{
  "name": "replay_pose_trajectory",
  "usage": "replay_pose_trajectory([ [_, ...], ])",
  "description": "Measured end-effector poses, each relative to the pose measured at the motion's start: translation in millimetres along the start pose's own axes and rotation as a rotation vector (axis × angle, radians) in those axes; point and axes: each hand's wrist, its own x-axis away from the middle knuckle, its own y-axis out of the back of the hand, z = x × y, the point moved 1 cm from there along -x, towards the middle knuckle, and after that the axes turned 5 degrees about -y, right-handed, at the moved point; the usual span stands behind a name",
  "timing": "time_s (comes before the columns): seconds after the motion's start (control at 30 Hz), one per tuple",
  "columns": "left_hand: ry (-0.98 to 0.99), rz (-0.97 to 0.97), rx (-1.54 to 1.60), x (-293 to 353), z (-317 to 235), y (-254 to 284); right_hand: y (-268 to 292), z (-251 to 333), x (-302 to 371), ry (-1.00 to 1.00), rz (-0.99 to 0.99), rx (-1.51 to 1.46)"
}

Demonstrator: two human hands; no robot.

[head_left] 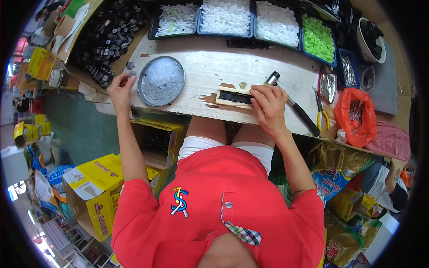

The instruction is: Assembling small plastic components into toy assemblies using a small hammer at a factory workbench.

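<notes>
My left hand (pixel 120 93) is raised at the left of the bench, left of a round metal tray (pixel 166 99) with clear, whitish small pieces. Its thumb and fingers pinch a small greyish piece (pixel 132 74), too small to name. A small dark block (pixel 130 65) lies just beyond. My right hand (pixel 270 105) has its fingers closed over the right end of a pale wooden block (pixel 243 105). A long black part (pixel 233 97) sits in the block's slot, its right end hidden under my fingers. A black-handled hammer (pixel 300 114) lies right of this hand.
Small black parts (pixel 105 42) are heaped at the far left. Along the back stand trays of white parts (pixel 225 18) and a tray of green parts (pixel 318 39). Yellow-handled pliers (pixel 321 117) and a red plastic bag (pixel 356 117) lie right. Yellow cartons (pixel 99 176) stand below left.
</notes>
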Motion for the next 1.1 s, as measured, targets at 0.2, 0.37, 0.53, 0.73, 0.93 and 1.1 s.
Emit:
replay_pose_trajectory([
  [0.2, -0.330, 0.794, 0.130, 49.7, -150.5, -100.3, 0.1, -1.9, 8.7, -0.029, -0.034, -0.003],
  [0.37, -0.582, 0.975, 0.029, 68.5, -153.4, -142.0, 2.7, -1.8, 10.5, -0.041, -0.052, -0.020],
  [0.53, -0.682, 0.976, -0.141, 74.2, -148.0, -151.6, 2.9, -8.0, 17.1, -0.058, -0.060, -0.014],
  [0.73, 0.482, 0.917, 0.470, 80.1, -123.6, -152.1, 0.1, -10.5, 14.7, -0.055, -0.061, -0.052],
  [0.93, 0.322, 0.874, 0.607, 85.6, -112.4, -154.8, -5.4, -14.0, 10.7, -0.046, -0.073, -0.064],
  [1.1, 0.293, 0.963, 0.392, 76.8, -119.9, -157.3, 7.8, -22.9, 2.9, -0.051, -0.107, -0.024],
])
